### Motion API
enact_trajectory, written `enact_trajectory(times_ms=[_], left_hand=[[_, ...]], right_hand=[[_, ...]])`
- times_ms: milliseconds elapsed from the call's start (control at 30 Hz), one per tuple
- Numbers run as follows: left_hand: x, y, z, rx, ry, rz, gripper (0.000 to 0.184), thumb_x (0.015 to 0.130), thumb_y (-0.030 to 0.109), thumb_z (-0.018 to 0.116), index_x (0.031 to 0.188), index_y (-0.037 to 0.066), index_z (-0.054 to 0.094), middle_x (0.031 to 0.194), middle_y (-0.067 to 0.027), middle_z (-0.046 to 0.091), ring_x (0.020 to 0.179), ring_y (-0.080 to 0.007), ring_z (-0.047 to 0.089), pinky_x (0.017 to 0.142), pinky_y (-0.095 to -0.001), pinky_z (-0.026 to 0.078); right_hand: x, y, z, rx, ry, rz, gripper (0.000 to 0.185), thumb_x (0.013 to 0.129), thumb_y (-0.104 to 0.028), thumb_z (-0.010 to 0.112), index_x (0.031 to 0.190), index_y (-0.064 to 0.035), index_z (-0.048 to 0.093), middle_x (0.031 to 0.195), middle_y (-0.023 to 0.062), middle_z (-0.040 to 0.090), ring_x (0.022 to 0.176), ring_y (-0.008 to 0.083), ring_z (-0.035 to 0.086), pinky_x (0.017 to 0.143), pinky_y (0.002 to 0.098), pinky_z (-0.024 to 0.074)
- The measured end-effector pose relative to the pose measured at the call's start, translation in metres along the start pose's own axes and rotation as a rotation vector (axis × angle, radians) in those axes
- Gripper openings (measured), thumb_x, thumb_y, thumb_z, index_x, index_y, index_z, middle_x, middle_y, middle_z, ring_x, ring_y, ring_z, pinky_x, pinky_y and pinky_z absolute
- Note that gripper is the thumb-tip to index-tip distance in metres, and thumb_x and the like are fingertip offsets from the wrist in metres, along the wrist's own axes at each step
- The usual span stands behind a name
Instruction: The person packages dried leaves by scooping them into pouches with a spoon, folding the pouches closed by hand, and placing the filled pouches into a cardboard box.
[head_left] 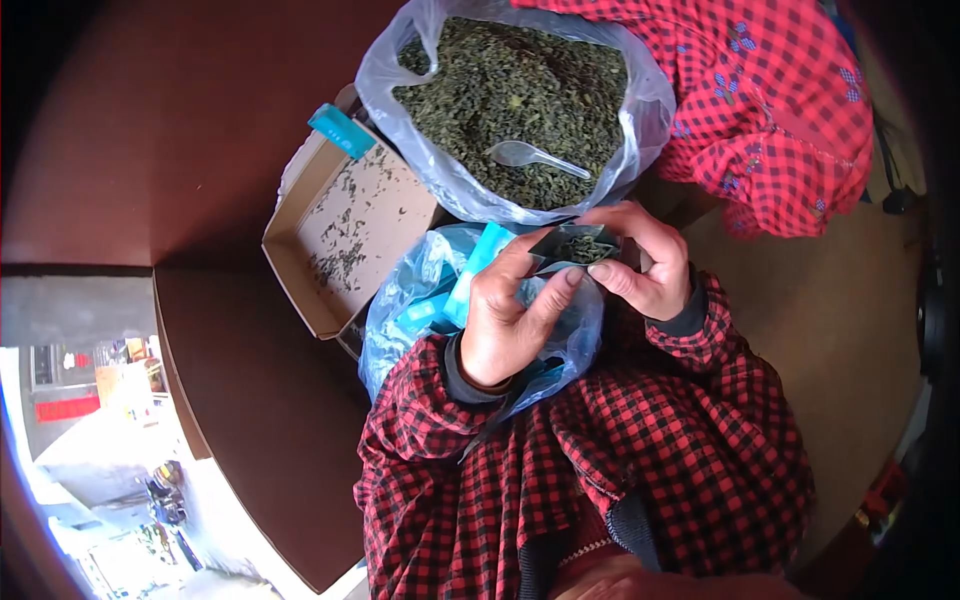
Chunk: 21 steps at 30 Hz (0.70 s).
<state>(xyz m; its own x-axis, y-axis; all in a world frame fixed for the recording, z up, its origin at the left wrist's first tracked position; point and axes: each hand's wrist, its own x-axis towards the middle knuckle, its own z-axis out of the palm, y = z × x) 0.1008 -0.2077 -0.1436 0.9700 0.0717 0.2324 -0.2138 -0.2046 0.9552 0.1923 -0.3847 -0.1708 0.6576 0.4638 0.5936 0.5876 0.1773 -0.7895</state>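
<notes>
Between my two hands is a small pouch (545, 262), its mouth spread wide and dark green dried leaves, like tea, showing inside. My left hand (505, 318) pinches its left side, thumb along the near edge. The opposite side is gripped by my right hand (648, 262), thumb at the front and fingers behind. Just left of my left hand, a teal packet (474, 278) sticks up from a clear bluish plastic bag (395, 345) holding more teal packets. Beyond my hands stands a large clear bag (648, 110) full of the same leaves, with a clear plastic spoon (540, 157) resting on top.
A shallow cardboard box (300, 225) with scattered leaves sits left of the bags, a teal packet (341, 131) across its far rim. Brown panels (250, 400) rise at the left. Red checked cloth (780, 110) lies at the upper right, close to the leaf bag.
</notes>
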Motion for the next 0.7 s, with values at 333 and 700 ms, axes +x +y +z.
enact_trajectory(times_ms=[333,700], left_hand=[[-0.019,0.022,-0.034,0.349,0.167,0.266,0.031,0.085,0.012,0.079,0.108,-0.003,0.066,0.099,-0.0139,0.069,0.082,-0.0238,0.066,0.069,-0.0299,0.053],[-0.038,0.022,-0.046,0.076,0.354,0.276,0.021,0.084,0.011,0.079,0.097,-0.002,0.068,0.091,-0.0140,0.069,0.073,-0.0224,0.066,0.061,-0.0300,0.052]], right_hand=[[0.019,-0.021,0.038,0.135,-0.083,-0.002,0.030,0.089,-0.019,0.075,0.106,0.0021,0.063,0.103,0.0142,0.066,0.089,0.0197,0.063,0.080,0.0310,0.0482],[0.033,-0.041,0.059,0.169,-0.158,-0.048,0.017,0.094,-0.012,0.067,0.103,0.0016,0.063,0.098,0.0119,0.065,0.082,0.0145,0.058,0.074,0.0270,0.0456]])
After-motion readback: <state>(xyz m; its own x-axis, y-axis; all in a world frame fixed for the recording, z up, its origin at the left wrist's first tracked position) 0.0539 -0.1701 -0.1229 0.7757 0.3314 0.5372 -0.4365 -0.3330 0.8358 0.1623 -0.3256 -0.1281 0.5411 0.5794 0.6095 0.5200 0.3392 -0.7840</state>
